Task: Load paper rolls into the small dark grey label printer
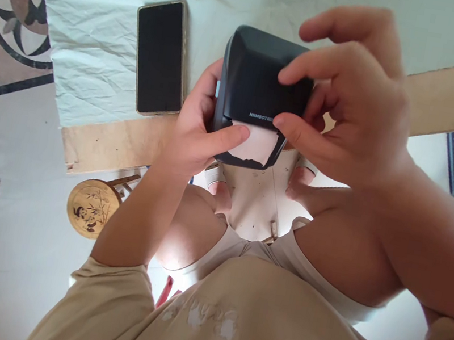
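Observation:
A black label printer (259,77) marked NIIMBOT is held up over the near edge of the table. A torn-edged white piece of label paper (257,145) lies across its lower front. My left hand (205,126) is closed round the printer's left side, its thumb pressed on the paper's left part. Over the right side of the printer is my right hand (346,97), fingers apart. Its thumb and index finger lie over the lid, while another finger is raised above; whether the fingertips touch the lid is hard to tell. The curled lower fingers are partly hidden.
A phone (161,56) with a dark screen lies on the pale green cloth (86,50) left of the printer. The table's bare wooden edge (114,143) runs below the cloth. A round wooden stool (91,209) stands on the floor at lower left. My legs are under the printer.

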A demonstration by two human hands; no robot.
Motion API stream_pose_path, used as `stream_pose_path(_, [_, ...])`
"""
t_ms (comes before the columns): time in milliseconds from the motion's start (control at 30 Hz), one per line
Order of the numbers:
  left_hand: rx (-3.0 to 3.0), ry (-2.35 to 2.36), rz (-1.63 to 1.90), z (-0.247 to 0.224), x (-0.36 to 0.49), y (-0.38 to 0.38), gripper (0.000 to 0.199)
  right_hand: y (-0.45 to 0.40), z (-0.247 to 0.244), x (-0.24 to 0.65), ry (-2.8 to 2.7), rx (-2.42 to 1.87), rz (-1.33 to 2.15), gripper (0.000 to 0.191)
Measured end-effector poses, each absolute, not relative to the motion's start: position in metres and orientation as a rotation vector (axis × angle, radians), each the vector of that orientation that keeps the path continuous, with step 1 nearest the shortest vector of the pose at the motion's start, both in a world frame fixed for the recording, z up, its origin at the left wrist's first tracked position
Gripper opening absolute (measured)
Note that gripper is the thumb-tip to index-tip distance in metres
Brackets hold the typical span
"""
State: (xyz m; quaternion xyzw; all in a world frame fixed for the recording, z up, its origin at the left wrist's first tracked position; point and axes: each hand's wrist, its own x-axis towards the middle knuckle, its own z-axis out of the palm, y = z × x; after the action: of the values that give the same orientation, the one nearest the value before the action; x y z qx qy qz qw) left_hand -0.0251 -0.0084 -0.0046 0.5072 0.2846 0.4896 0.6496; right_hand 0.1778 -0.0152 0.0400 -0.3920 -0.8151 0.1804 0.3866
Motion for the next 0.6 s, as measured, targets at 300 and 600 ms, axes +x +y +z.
stream_pose_path(300, [1.134, 0.786, 1.111, 0.014, -0.019, -0.02, 0.029, -0.015, 0.036, 0.172, -2.037, -1.087, 0.788, 0.062])
stream_pose_path(600, [1.229, 0.669, 1.103, 0.005, -0.024, -0.011, 0.049, -0.019, 0.033, 0.17, -1.977, -1.055, 0.805, 0.058])
